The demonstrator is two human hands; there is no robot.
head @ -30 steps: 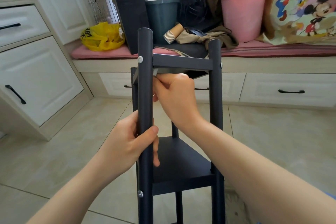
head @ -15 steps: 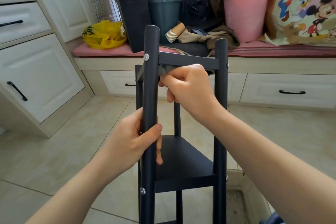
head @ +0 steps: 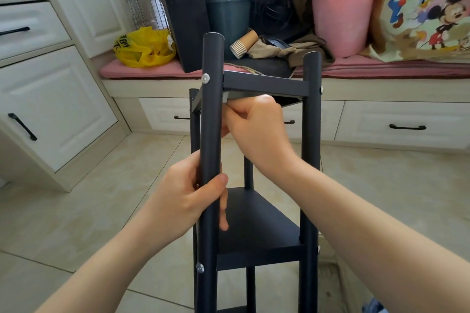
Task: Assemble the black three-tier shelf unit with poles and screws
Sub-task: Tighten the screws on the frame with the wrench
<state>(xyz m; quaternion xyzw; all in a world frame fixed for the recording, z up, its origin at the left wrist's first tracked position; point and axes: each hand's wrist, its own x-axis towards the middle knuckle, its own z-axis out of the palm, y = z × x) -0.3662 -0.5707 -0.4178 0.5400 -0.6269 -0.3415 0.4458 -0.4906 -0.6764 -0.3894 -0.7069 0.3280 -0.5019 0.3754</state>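
From the head camera, the shelf unit stands upright on the tiled floor, in front of the cushioned bench and well short of its front edge. It looks nearly assembled. Four poles show: the near pole, the right pole and two behind. The top shelf and the middle shelf sit between them, and what seems a third shelf's edge just shows at the bottom of the frame. Four screw heads can be counted, two on the near pole, such as the upper one, and two on the right pole. The left hand is wrapped around the near pole between the two shelves, thumb in front. The right hand is curled under the top shelf's near left corner, pinching a small grey piece too hidden to name. Probably only fastening at that corner remains.
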